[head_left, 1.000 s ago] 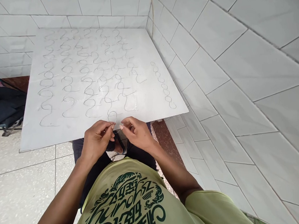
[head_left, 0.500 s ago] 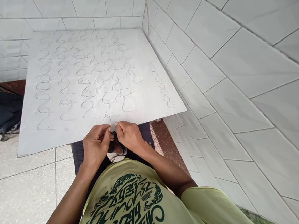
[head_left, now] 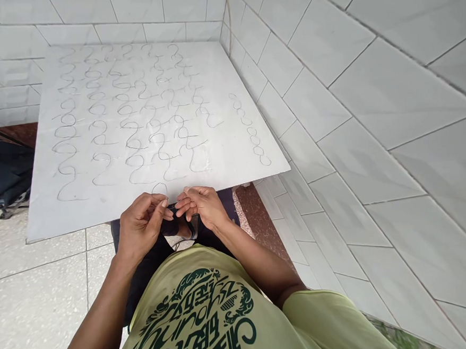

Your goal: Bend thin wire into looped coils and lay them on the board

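Observation:
My left hand (head_left: pixel 143 215) is closed in a pinch on a thin piece of wire (head_left: pixel 159 183). The wire curves up in a loop past the near edge of a white board (head_left: pixel 224 164). Just to the right, my right hand (head_left: pixel 199 206) has its fingers apart, and I see nothing held in it. Rows of similar bent wire pieces (head_left: pixel 139 173) lie on the board, each with wavy curves. Toward the board's right side a column of small wire loops (head_left: pixel 254 137) lies apart from them.
White tiled walls (head_left: pixel 314 83) meet behind and to the right of the board. A thin cable (head_left: pixel 228 15) runs down the corner. At the left a dark folded fabric item (head_left: pixel 3 172) stands on the speckled floor (head_left: pixel 37 294).
My right hand has loosened from a closed grip and its fingers have spread. My left hand has moved slightly left and down with the wire.

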`<state>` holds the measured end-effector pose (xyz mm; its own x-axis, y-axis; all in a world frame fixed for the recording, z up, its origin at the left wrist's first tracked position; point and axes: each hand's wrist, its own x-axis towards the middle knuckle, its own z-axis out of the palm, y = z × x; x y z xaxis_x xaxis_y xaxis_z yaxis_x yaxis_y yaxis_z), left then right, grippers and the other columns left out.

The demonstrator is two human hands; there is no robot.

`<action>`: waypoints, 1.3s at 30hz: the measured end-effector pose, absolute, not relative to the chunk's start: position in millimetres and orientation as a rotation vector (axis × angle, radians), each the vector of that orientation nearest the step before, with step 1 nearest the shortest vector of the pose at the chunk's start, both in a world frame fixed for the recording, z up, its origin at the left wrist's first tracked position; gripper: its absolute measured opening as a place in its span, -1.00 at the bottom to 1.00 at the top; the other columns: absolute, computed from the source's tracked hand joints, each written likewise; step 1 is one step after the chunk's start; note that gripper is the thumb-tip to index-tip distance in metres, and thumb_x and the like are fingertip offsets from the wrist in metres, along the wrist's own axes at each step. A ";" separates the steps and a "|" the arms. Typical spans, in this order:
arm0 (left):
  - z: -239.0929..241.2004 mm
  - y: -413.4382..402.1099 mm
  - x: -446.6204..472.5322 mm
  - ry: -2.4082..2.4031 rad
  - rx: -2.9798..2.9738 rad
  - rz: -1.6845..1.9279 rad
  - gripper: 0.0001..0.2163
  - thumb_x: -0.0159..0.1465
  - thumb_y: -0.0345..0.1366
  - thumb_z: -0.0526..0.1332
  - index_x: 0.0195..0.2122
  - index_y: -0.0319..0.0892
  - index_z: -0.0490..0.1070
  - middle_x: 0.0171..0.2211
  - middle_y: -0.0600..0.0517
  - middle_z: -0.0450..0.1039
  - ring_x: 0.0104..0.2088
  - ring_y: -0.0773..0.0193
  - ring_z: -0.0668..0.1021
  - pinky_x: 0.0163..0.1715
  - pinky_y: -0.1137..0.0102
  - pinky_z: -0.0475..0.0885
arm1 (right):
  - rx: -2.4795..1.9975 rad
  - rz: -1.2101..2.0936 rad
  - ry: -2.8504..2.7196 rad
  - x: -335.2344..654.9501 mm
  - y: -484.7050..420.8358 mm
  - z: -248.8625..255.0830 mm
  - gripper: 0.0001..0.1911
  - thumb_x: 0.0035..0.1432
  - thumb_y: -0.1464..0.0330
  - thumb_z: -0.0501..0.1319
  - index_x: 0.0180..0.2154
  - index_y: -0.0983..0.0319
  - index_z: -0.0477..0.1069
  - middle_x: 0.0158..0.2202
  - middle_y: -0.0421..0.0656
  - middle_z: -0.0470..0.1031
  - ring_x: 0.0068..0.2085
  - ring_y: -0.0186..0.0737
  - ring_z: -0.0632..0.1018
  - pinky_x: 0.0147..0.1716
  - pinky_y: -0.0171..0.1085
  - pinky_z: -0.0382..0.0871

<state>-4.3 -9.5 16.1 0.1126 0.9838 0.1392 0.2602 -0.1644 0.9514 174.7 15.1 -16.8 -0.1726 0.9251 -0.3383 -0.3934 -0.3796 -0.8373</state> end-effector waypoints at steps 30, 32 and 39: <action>26.4 10.7 -11.4 0.943 0.912 1.142 -0.74 0.29 -0.11 0.39 -0.15 -0.20 0.58 -0.06 -0.11 0.54 -0.37 0.31 0.57 -0.48 0.41 0.50 | -1.022 1.669 -0.877 176.9 -10.6 -7.4 -0.60 0.11 0.05 0.44 -0.41 0.26 0.53 -0.51 -0.20 0.56 -0.61 -0.38 0.50 -0.68 -0.41 0.34; 26.9 13.3 -9.0 0.929 0.839 1.162 -0.73 0.30 -0.08 0.37 -0.27 -0.22 0.56 -0.20 -0.06 0.54 -0.48 0.38 0.49 -0.54 0.43 0.44 | -1.027 1.683 -0.875 175.8 -12.2 -7.0 -0.60 0.11 0.04 0.44 -0.39 0.26 0.53 -0.51 -0.20 0.57 -0.61 -0.38 0.50 -0.68 -0.40 0.34; 31.0 25.8 -22.1 0.871 0.788 1.002 -0.68 0.29 -0.10 0.38 -0.46 -0.22 0.44 -0.49 0.05 0.38 -0.57 0.38 0.42 -0.60 0.44 0.37 | -0.995 1.736 -0.900 182.6 -15.1 -11.0 -0.62 0.14 0.07 0.43 -0.37 0.27 0.54 -0.53 -0.22 0.55 -0.61 -0.37 0.50 -0.69 -0.41 0.35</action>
